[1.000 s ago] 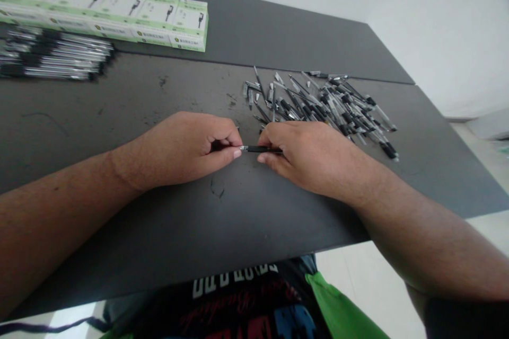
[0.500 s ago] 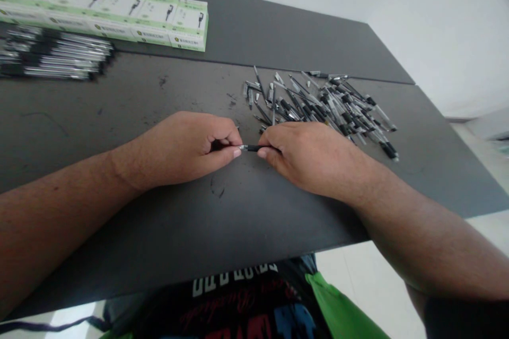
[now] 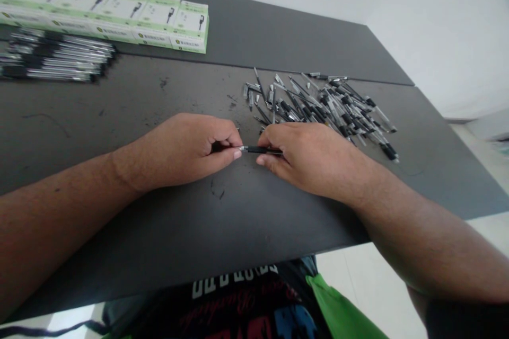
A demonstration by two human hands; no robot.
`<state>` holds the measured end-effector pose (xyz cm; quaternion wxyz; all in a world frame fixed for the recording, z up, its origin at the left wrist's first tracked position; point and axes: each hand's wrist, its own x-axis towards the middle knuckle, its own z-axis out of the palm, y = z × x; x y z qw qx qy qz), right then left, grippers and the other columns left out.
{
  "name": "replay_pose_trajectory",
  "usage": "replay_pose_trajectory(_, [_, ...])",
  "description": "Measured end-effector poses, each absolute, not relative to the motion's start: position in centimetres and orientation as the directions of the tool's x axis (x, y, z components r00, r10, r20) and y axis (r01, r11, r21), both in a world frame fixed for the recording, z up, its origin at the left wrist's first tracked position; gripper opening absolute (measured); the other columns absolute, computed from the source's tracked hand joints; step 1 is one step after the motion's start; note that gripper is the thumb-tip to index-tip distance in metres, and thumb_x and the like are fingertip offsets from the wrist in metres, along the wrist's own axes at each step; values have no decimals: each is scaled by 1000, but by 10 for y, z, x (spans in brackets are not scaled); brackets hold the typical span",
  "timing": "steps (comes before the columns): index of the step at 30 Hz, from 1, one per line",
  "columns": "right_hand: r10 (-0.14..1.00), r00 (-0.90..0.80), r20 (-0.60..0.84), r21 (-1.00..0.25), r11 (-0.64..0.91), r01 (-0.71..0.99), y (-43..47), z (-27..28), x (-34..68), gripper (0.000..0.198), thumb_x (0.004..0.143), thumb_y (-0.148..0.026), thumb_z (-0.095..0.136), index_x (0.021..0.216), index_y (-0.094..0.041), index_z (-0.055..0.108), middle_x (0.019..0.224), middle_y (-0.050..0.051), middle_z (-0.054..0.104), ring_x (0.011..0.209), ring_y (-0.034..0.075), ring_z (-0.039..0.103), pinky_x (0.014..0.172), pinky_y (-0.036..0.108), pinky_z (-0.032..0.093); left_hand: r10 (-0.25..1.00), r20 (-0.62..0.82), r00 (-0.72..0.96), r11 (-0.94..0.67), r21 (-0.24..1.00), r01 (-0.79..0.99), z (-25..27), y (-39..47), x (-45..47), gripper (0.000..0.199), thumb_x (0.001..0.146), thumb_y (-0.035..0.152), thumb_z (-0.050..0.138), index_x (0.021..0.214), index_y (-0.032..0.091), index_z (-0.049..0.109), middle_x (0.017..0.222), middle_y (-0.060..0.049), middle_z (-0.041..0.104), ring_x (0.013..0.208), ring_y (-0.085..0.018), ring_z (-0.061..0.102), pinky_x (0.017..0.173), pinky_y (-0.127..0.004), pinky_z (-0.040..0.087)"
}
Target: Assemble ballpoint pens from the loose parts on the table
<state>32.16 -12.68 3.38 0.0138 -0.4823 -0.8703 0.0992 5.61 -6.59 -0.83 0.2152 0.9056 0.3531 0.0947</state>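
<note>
A pen (image 3: 256,150) with a black grip and a silvery tip lies level between my two hands. My left hand (image 3: 199,148) pinches the tip end between thumb and forefinger, the other fingers curled in. From the other side, my right hand (image 3: 314,153) is wrapped round the pen's barrel. Its thumb and forefinger stand slightly off the black grip, and the rear end is hidden inside the hand. Just behind my right hand spreads a loose pile of pen parts (image 3: 338,106), with clear barrels, black grips and thin refills.
Green and white boxes (image 3: 189,24) stand in a row at the back left of the grey table (image 3: 222,222). In front of them lies a stack of pens (image 3: 59,58). Dark ink marks dot the tabletop. A white wall (image 3: 429,10) rises behind.
My right thumb and forefinger have parted a little around the pen, so more of its dark barrel shows. My left hand keeps its pinch on the tip.
</note>
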Motion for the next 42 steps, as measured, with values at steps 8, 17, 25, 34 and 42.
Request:
replay_pose_trajectory(8, [833, -548, -78, -186, 527, 829, -127, 33, 321, 25, 120, -35, 63, 126, -20, 82, 118, 11, 89, 109, 31, 82, 88, 39, 50, 674, 31, 738, -662, 470, 584, -10, -65, 55, 33, 102, 50, 58, 108, 28, 83, 94, -4, 84, 88, -26, 77, 80, -35, 48])
replay_pose_trajectory(17, [828, -554, -81, -183, 534, 825, -126, 34, 321, 26, 121, -34, 59, 121, -20, 81, 114, 11, 88, 107, 30, 82, 87, 39, 50, 677, 36, 735, -657, 478, 583, -10, -66, 56, 33, 101, 50, 58, 105, 28, 82, 91, -4, 84, 88, -26, 78, 78, -36, 47])
replay_pose_trajectory(25, [836, -542, -81, -178, 523, 834, -127, 35, 322, 25, 120, -34, 61, 122, -20, 82, 110, 10, 88, 103, 29, 81, 85, 38, 49, 677, 21, 736, -657, 468, 591, -8, -66, 56, 34, 102, 51, 57, 107, 28, 82, 90, -4, 84, 86, -25, 77, 79, -35, 49])
replay_pose_trajectory(34, [843, -529, -99, -187, 506, 842, -127, 37, 321, 22, 117, -34, 67, 127, -21, 81, 117, 11, 89, 108, 30, 81, 88, 38, 51, 655, 66, 753, -686, 469, 556, -10, -65, 54, 31, 103, 48, 60, 105, 28, 83, 91, -4, 87, 90, -25, 81, 76, -34, 49])
replay_pose_trajectory(42, [838, -539, -82, -213, 514, 831, -127, 36, 320, 25, 119, -34, 64, 130, -19, 81, 123, 13, 90, 113, 31, 82, 93, 40, 53, 661, 51, 749, -677, 471, 565, -11, -65, 54, 32, 103, 48, 59, 108, 28, 84, 93, -4, 87, 90, -26, 80, 79, -35, 50])
